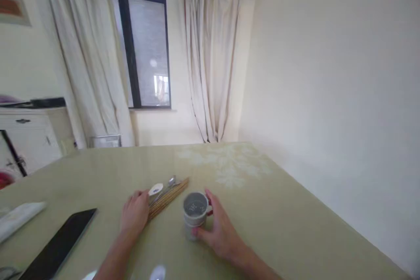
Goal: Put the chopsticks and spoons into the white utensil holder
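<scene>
A grey cylindrical utensil holder (196, 204) with small holes in its bottom stands upright on the table. My right hand (218, 227) grips it from the right, thumb low in front and fingers at the far side by the rim. To the left lies a bundle of wooden chopsticks (169, 198), slanting away to the right. Beside it rest a white spoon (156, 189) and metal cutlery with a shiny spoon head (172, 180). My left hand (135, 211) is closed over the near ends of the chopsticks; its fingertips are partly hidden.
The pale green table (262, 223) reaches to the white wall on the right. A black tablet-like slab (61, 243) lies at the near left, beside a white packet (19, 218). Behind the table hang curtains (213, 52) around a window, and a white cabinet (29, 135) stands at left.
</scene>
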Tool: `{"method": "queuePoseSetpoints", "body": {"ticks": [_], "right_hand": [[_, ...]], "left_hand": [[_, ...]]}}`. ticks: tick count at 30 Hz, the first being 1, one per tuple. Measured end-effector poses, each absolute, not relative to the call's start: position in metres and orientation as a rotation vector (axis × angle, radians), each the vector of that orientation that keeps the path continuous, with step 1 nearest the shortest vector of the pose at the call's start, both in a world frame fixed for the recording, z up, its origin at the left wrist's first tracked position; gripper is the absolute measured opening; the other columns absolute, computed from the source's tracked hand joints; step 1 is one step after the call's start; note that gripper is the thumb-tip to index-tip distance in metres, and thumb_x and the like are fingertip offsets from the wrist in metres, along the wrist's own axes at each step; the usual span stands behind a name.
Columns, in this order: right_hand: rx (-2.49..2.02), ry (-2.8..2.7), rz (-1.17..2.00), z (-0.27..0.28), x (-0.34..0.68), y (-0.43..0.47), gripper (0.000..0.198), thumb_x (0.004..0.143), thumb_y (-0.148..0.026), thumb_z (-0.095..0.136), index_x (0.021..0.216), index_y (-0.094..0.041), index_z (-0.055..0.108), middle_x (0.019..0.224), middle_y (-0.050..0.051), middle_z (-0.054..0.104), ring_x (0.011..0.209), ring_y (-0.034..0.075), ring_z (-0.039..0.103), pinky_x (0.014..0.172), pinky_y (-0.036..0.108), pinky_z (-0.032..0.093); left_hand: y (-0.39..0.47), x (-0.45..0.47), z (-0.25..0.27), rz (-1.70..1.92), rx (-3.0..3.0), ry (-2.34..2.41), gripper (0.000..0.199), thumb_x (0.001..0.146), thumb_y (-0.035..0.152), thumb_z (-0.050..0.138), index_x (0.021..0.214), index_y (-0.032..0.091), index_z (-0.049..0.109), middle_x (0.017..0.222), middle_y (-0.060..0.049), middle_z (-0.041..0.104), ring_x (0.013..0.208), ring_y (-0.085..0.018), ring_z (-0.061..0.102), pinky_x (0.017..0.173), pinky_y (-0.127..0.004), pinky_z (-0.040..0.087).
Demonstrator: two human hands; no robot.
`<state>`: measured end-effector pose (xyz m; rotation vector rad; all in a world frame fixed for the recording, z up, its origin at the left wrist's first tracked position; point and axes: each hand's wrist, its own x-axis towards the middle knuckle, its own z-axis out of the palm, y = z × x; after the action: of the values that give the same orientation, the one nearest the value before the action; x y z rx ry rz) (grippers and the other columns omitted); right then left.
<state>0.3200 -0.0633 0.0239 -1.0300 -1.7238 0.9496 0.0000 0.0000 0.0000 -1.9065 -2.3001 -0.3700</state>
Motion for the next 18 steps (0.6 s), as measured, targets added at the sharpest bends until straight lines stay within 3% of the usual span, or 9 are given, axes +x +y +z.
{"method": "queuePoseSetpoints", "body": {"ticks": [7,14,18], "right_hand": [[-0.962,-1.749,0.915,0.025,0.310,-0.063,0.083,0.077,-0.019,0.088,0.151,-0.022,0.049,0.144,0.015,0.067,0.129,0.032,0.064,0.104,0.045,0.053],[-0.959,-1.772,0.889,0.023,0.308,-0.064,0.076,0.077,-0.017,0.089,0.144,-0.021,0.055,0.137,0.012,0.071,0.124,0.031,0.067,0.107,0.044,0.052],[-1.045,-1.817,0.783,0.021,0.304,-0.057,0.075,0.077,-0.022,0.091,0.143,-0.022,0.056,0.137,0.013,0.070,0.125,0.034,0.066,0.105,0.046,0.053]], "left_hand": [[0.001,0.000,0.004,-0.580,-1.880,-2.412,0.054,0.111,0.032,0.027,0.131,0.022,0.075,0.131,-0.015,0.073,0.118,-0.034,0.068,0.096,-0.048,0.056],[0.001,0.002,-0.014,-0.892,-1.764,-2.440,0.059,0.109,0.038,0.027,0.140,0.007,0.066,0.140,-0.022,0.071,0.129,-0.034,0.067,0.114,-0.047,0.051],[0.004,0.023,-0.022,-1.093,-1.621,-2.395,0.057,0.106,0.040,0.033,0.143,0.007,0.061,0.145,-0.024,0.067,0.142,-0.035,0.059,0.120,-0.048,0.047]]}}
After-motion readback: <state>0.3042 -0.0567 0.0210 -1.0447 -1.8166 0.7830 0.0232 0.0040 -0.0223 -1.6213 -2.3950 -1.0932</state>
